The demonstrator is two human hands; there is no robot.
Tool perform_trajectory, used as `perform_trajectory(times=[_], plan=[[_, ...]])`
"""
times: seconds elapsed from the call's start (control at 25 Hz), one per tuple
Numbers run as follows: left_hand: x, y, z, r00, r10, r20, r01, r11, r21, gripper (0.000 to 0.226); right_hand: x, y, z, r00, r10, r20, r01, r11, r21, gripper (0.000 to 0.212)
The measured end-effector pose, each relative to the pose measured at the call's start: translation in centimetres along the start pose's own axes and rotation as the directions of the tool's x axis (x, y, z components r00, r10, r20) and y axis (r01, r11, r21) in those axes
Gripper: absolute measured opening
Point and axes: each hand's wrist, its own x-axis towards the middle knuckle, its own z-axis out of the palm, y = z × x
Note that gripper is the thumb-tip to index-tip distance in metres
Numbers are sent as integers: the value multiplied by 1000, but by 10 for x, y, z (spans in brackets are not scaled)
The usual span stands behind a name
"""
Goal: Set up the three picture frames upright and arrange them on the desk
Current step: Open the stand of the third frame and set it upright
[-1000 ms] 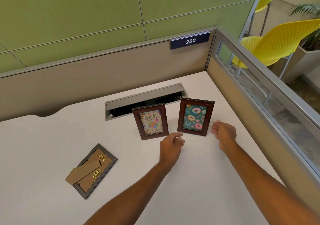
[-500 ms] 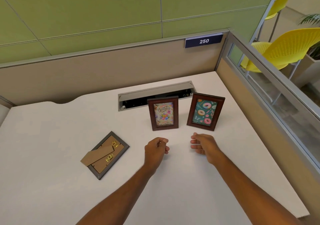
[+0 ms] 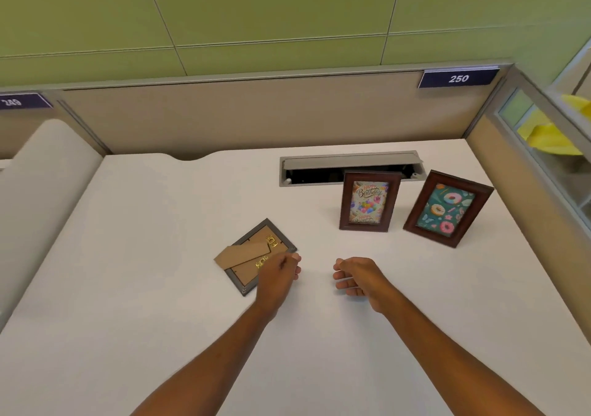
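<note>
Left hand (image 3: 279, 275) covered near corner of face-down grey frame (image 3: 256, 257); contact unclear, fingers loosely curled, empty. Right hand (image 3: 358, 276) half-curled, empty, well apart from frame.

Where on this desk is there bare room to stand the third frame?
Bare desk runs left of the face-down grey frame and in front of both hands. It is crowded at the right rear: birthday frame and donut frame stand before the cable tray.
</note>
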Motion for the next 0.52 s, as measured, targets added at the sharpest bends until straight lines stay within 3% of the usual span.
perform_trajectory(times=[0.32,0.4,0.52], plan=[[27,-31,-99,967,-12,-253,37,995,94,16,5,-19,85,998,-56,18,56,998,-38,35],[31,-39,-114,962,8,-274,37,987,158,26,7,-25,100,996,-82,27,83,996,-45,45],[37,-55,-130,967,155,-202,-83,942,325,38,12,-34,120,992,-124,18,125,990,-61,62]])
